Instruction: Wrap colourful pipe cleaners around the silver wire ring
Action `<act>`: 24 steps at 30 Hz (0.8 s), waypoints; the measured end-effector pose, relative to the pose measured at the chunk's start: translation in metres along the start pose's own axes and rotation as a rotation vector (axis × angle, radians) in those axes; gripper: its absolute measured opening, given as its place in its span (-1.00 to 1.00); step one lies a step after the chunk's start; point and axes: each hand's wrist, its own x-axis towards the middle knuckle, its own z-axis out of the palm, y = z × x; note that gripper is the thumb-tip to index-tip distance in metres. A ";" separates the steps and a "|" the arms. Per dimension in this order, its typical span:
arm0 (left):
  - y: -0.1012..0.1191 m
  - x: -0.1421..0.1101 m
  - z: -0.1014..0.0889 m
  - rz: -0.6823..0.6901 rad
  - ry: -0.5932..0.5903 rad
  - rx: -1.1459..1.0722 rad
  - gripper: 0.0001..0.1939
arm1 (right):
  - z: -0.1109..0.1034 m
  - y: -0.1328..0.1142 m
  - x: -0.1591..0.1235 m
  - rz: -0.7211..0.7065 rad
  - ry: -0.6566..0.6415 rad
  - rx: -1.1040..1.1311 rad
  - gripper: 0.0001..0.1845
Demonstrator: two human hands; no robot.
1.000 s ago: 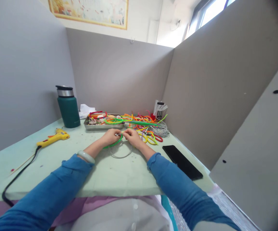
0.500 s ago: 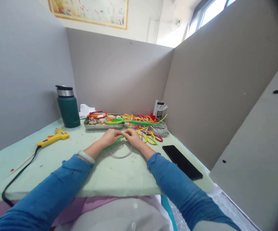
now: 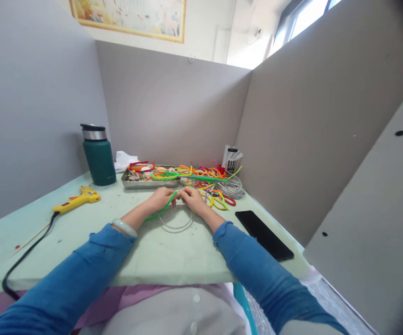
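Observation:
Both hands meet over the middle of the table. My left hand (image 3: 161,198) is closed in a pinch on a green pipe cleaner (image 3: 164,209), whose loose end trails down to the left past the wrist. Against its fingertips, my right hand (image 3: 191,197) is also pinched closed, at the top of a grey wire ring (image 3: 176,228). The ring hangs below the fingers, close to the tabletop. Fingers hide the spot where the green pipe cleaner and the ring come together.
A metal tray (image 3: 145,185) of craft bits and a heap of coloured pipe cleaners (image 3: 204,174) lie beyond the hands. A yellow glue gun (image 3: 77,200) and green bottle (image 3: 99,160) are left; a black phone (image 3: 264,235) is right. Grey partitions (image 3: 173,102) enclose the table.
The green pipe cleaner's upper part now shows higher between the fingertips, and its loose end reaches further left. The grey ring has shifted slightly; both hands stay in nearly the same place.

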 end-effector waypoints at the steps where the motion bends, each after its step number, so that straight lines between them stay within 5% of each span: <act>1: 0.001 0.000 0.000 -0.002 -0.005 -0.035 -0.38 | 0.000 0.000 0.000 0.000 -0.003 0.001 -0.68; 10: -0.003 -0.001 0.006 -0.156 -0.067 -0.331 -0.35 | 0.002 0.002 0.001 -0.002 0.005 0.004 -0.65; 24: 0.004 -0.004 0.003 -0.184 -0.084 -0.335 -0.31 | 0.000 -0.001 0.000 -0.007 0.001 -0.024 -0.68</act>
